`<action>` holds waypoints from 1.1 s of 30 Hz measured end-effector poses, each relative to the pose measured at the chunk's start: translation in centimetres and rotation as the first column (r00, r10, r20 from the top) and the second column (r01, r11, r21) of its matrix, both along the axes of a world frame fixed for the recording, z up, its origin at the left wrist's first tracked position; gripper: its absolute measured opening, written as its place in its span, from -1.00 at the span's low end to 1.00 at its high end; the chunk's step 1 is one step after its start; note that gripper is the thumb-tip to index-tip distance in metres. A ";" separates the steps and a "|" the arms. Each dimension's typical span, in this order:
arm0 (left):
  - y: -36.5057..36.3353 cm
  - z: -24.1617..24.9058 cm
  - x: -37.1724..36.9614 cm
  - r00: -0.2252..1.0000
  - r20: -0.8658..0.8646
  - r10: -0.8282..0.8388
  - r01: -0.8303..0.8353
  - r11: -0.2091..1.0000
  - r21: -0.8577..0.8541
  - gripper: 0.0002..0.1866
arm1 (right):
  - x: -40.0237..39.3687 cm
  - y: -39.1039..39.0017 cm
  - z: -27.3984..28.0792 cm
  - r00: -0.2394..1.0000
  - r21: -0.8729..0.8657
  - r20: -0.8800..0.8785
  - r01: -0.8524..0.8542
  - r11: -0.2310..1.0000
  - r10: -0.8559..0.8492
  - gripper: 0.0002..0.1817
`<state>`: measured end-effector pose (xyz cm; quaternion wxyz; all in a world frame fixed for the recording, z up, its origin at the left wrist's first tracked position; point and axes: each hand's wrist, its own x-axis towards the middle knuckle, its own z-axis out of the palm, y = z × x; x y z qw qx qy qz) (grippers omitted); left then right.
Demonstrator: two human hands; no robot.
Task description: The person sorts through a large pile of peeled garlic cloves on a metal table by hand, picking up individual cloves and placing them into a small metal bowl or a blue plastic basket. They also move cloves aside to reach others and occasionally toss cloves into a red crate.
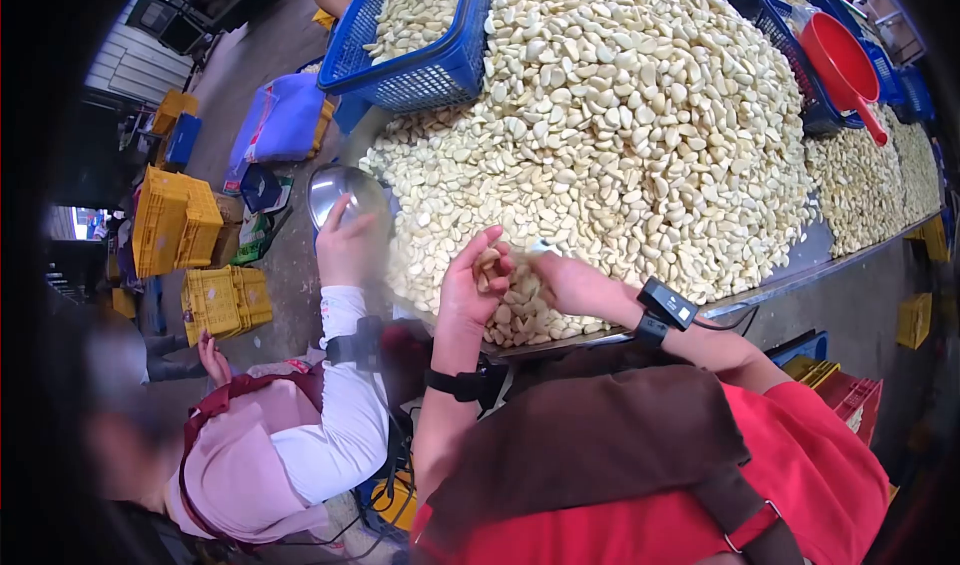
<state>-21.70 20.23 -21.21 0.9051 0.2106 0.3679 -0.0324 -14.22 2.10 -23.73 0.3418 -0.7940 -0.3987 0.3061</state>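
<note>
A large heap of pale, flat, bean-like pieces (620, 125) covers the metal table. At its near edge, my left hand (474, 283) is palm up with curled fingers closed around a few pale pieces. Close on its right is my right hand (572, 283), over the pieces at the table's edge. Its fingers are smeared by motion, so what they hold, if anything, cannot be made out. Black straps with small devices are on both of my wrists.
A co-worker (340, 405) stands at my left, one hand by a metal bowl (335, 190). A blue basket (420, 75) of pieces sits at the far left of the heap. A red scoop (840, 60) rests on baskets at the right. Yellow crates (170, 225) stand on the floor.
</note>
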 end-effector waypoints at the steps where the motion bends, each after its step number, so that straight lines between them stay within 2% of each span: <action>1: 0.0 -0.1 0.2 0.999 0.049 -0.004 0.005 1.000 -0.015 -0.70 | 0.2 0.5 0.2 0.990 0.183 0.008 -0.138 0.973 0.139 -0.65; 2: -0.1 -0.1 0.3 0.995 0.095 -0.010 0.013 0.999 -0.030 -0.70 | 0.4 0.5 0.5 0.991 0.182 0.002 -0.128 0.975 0.130 -0.65; 4: -0.2 0.5 0.4 0.997 0.075 -0.013 0.015 1.000 -0.027 -0.71 | 2.0 0.8 1.5 0.995 0.157 0.094 0.018 0.987 -0.033 -0.72; 5: 0.1 0.9 0.3 0.993 0.120 0.004 0.001 0.999 -0.037 -0.71 | 3.9 1.2 1.9 0.973 -0.003 0.197 0.125 0.992 -0.122 -0.77; 7: 0.8 1.1 -0.1 0.983 0.179 0.034 -0.024 0.998 -0.056 -0.72 | 6.8 0.1 3.0 0.889 -0.090 0.387 0.303 0.949 -0.247 -0.83; 8: 1.1 1.1 -0.3 0.983 0.182 0.029 -0.019 0.998 -0.059 -0.72 | 7.6 -0.4 3.1 0.865 -0.155 0.442 0.333 0.930 -0.236 -0.81; 11: 1.0 2.0 -0.4 0.990 0.035 0.136 -0.133 0.989 -0.070 -0.73 | 9.6 -0.2 1.0 0.868 -0.122 0.466 0.255 0.959 -0.171 -0.80; 13: 1.2 1.6 0.1 0.992 0.072 0.099 -0.094 0.993 -0.078 -0.72 | 10.9 1.7 1.1 0.920 0.099 0.362 0.122 0.988 -0.150 -0.82; 14: 1.4 1.5 0.6 0.991 0.122 0.062 -0.053 0.995 -0.080 -0.72 | 11.2 2.1 1.4 0.919 0.097 0.362 0.129 0.987 -0.156 -0.82; 16: 2.2 2.1 2.0 0.987 0.155 0.048 -0.035 0.996 -0.087 -0.73 | 12.1 2.6 3.9 0.964 0.194 0.002 0.262 0.945 -0.267 -0.82; 17: 3.1 2.1 2.3 0.967 0.252 0.029 0.005 0.991 -0.134 -0.73 | 12.4 2.0 5.4 0.909 0.255 0.324 0.181 0.950 -0.261 -0.80; 18: 3.7 2.1 2.6 0.938 0.346 0.012 0.052 0.983 -0.175 -0.72 | 12.2 1.3 6.3 0.907 0.250 0.328 0.184 0.950 -0.262 -0.80; 19: 3.9 2.7 3.1 0.943 0.331 0.025 0.032 0.986 -0.166 -0.71 | 11.5 0.5 7.0 0.903 -0.078 0.425 0.099 0.992 -0.057 -0.81; 20: 4.2 3.0 3.7 0.941 0.337 0.018 0.041 0.985 -0.167 -0.71 | 10.7 -0.4 7.5 0.880 -0.403 0.446 0.032 0.915 0.166 -0.81; 22: 4.7 3.6 5.3 0.950 0.312 0.018 0.039 0.984 -0.176 -0.71 | 8.4 -3.9 3.3 0.734 -0.414 0.567 -0.139 0.900 0.374 -0.86; 23: 5.0 4.3 6.4 0.935 0.355 -0.007 0.081 0.977 -0.195 -0.71 | 7.9 -4.9 2.5 0.733 -0.409 0.573 -0.131 0.903 0.366 -0.86; 24: 5.2 5.5 8.0 0.933 0.360 -0.013 0.086 0.978 -0.188 -0.71 | 7.5 -5.7 1.9 0.709 -0.242 0.656 -0.124 0.962 0.257 -0.88; 25: 5.5 7.6 9.9 0.893 0.448 -0.038 0.121 0.980 -0.158 -0.72 | 7.1 -6.0 1.5 0.681 -0.053 0.721 -0.128 0.990 0.126 -0.89; 26: 6.0 9.2 11.7 0.844 0.533 -0.063 0.154 0.980 -0.127 -0.72 | 6.6 -6.0 1.2 0.675 -0.036 0.729 -0.127 0.991 0.113 -0.89; 28: 8.0 12.3 15.3 0.819 0.568 -0.082 0.093 0.996 0.010 -0.73 | 6.2 -5.4 1.2 0.682 -0.135 0.722 -0.027 0.990 0.117 -0.88; 30: 11.0 15.1 19.6 0.823 0.567 0.022 -0.129 0.980 0.150 -0.75 | 5.1 -4.9 1.6 0.600 -0.246 0.773 -0.014 0.969 0.205 -0.87; 31: 11.5 16.7 21.9 0.865 0.480 0.147 -0.332 0.885 0.327 -0.73 | 4.8 -4.9 1.0 0.620 -0.230 0.760 -0.022 0.973 0.194 -0.88; 32: 13.2 16.9 23.9 0.872 0.454 0.182 -0.374 0.846 0.379 -0.68 | 4.7 -5.0 0.4 0.640 -0.218 0.745 -0.030 0.975 0.187 -0.88; 33: 13.1 17.7 24.2 0.918 0.336 0.209 -0.358 0.802 0.478 -0.65 | 4.5 -5.3 0.9 0.627 -0.212 0.758 -0.026 0.977 0.182 -0.88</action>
